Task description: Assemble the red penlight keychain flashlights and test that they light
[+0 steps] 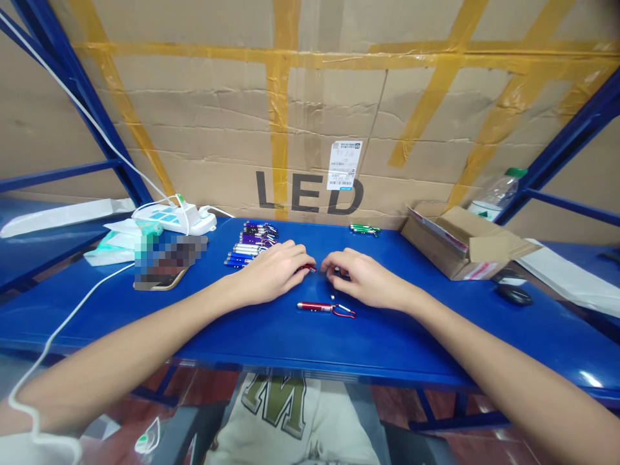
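My left hand (pixel 276 272) rests over the blue table with fingers closed around a mostly hidden red penlight (pixel 306 267); only a bit of its red shows at the fingertips. Facing it across a small gap, my right hand (pixel 361 278) has its fingers curled in. A small silver tip shows under the right thumb, but what that hand holds is hidden. Nearer to me lies a red penlight with a carabiner clip (pixel 314 307). Left of my left hand is a row of blue, silver and purple penlights (pixel 247 248). Several green penlights (pixel 364 229) lie at the back.
A phone (pixel 169 265), a plastic packet (pixel 121 242) and a white power strip (pixel 174 218) with cables occupy the left. At right are an open cardboard box (pixel 465 245), a black mouse (pixel 514 294) and a bottle (pixel 498 194). A taped cardboard wall (pixel 217 142) closes the back.
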Demonstrator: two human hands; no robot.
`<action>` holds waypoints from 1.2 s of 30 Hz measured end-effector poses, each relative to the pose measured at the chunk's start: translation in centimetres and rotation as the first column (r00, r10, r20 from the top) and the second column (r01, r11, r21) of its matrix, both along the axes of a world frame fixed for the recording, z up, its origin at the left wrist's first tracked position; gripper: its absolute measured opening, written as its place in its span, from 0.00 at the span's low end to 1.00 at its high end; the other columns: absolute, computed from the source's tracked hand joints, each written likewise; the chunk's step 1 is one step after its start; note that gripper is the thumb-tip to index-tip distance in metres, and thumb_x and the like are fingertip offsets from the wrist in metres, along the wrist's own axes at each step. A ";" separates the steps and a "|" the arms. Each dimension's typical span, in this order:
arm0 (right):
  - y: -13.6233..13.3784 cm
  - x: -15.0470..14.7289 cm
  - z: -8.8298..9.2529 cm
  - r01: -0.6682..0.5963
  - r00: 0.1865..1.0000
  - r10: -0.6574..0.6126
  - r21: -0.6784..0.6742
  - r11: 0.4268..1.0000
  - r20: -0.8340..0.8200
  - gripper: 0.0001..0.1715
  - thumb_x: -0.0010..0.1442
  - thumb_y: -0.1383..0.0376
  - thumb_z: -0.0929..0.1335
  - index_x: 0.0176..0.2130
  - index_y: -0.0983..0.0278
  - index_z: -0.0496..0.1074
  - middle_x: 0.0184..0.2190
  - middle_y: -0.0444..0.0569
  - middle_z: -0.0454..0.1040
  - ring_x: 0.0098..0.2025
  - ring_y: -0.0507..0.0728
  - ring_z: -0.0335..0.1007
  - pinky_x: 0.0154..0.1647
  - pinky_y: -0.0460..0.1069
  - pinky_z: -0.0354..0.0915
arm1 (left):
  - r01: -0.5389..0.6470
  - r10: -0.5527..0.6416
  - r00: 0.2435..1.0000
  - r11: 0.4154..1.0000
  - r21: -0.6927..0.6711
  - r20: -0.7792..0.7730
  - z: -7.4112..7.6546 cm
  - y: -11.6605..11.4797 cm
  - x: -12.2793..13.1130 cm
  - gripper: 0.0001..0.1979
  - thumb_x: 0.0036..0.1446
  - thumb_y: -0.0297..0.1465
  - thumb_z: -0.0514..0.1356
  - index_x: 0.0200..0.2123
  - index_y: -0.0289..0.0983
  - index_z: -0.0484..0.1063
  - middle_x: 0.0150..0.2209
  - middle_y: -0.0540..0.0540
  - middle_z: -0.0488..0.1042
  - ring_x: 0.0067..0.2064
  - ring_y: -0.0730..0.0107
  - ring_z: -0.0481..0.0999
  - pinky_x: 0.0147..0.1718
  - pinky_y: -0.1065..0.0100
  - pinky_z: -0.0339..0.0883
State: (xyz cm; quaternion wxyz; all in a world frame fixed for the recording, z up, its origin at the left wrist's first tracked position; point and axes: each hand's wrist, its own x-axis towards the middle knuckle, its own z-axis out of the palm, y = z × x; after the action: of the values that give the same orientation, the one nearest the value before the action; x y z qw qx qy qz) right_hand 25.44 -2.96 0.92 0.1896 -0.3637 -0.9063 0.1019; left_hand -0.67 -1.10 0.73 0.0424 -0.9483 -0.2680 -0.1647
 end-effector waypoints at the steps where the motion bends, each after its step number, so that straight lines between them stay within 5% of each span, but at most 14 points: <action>1: -0.1 0.0 0.3 -0.033 0.999 0.034 -0.039 0.999 0.009 0.12 0.67 0.72 0.66 0.47 0.60 0.75 0.41 0.48 0.81 0.44 0.60 0.74 0.48 0.53 0.67 | -0.006 0.006 1.000 1.000 0.009 0.002 0.0 0.0 0.0 0.16 0.79 0.33 0.51 0.56 0.34 0.76 0.47 0.40 0.77 0.46 0.57 0.71 0.49 0.57 0.66; 5: -0.4 0.3 1.4 -0.106 0.994 0.103 -0.186 0.977 -0.027 0.11 0.64 0.73 0.67 0.43 0.61 0.76 0.37 0.45 0.81 0.36 0.56 0.74 0.42 0.50 0.68 | -0.023 0.022 1.000 0.999 0.037 0.015 -0.2 0.2 0.0 0.16 0.79 0.33 0.51 0.55 0.34 0.77 0.46 0.40 0.78 0.45 0.57 0.71 0.48 0.57 0.65; 16: -0.4 0.8 2.0 -0.192 0.978 0.208 -0.369 0.910 0.005 0.12 0.59 0.74 0.70 0.42 0.61 0.78 0.36 0.43 0.80 0.37 0.55 0.75 0.40 0.48 0.68 | -0.031 0.030 0.999 0.999 0.027 0.029 -0.1 0.2 -0.1 0.16 0.78 0.33 0.51 0.54 0.34 0.77 0.48 0.40 0.78 0.47 0.56 0.71 0.49 0.57 0.65; 24: 0.0 0.7 1.4 -0.162 0.983 0.181 -0.296 0.941 0.037 0.09 0.62 0.73 0.70 0.41 0.61 0.78 0.35 0.43 0.80 0.34 0.54 0.73 0.39 0.48 0.67 | -0.034 0.033 0.999 0.999 0.028 0.035 -0.4 0.3 0.0 0.16 0.78 0.34 0.51 0.53 0.35 0.78 0.47 0.40 0.79 0.47 0.56 0.72 0.48 0.57 0.65; 30: 0.3 0.5 0.7 -0.138 0.989 0.143 -0.119 0.983 0.036 0.08 0.65 0.73 0.70 0.42 0.61 0.75 0.40 0.47 0.81 0.44 0.59 0.75 0.49 0.52 0.67 | -0.051 0.051 0.998 0.999 0.015 0.034 -0.4 0.3 0.0 0.15 0.78 0.33 0.52 0.53 0.34 0.78 0.47 0.40 0.79 0.47 0.56 0.71 0.48 0.57 0.65; 36: 0.5 0.6 0.6 -0.160 0.987 0.163 -0.140 0.977 0.010 0.04 0.69 0.69 0.71 0.44 0.60 0.75 0.41 0.47 0.82 0.47 0.60 0.75 0.50 0.54 0.67 | -0.068 0.068 0.997 0.998 -0.002 0.027 -0.3 0.3 0.0 0.15 0.78 0.33 0.52 0.53 0.34 0.77 0.48 0.40 0.80 0.47 0.55 0.71 0.49 0.56 0.64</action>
State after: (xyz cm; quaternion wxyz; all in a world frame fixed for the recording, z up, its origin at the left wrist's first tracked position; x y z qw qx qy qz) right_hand 26.04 -2.48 1.47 0.1451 -0.3024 -0.9255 0.1759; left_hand -0.70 -0.79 0.43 0.0440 -0.9364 -0.3007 -0.1757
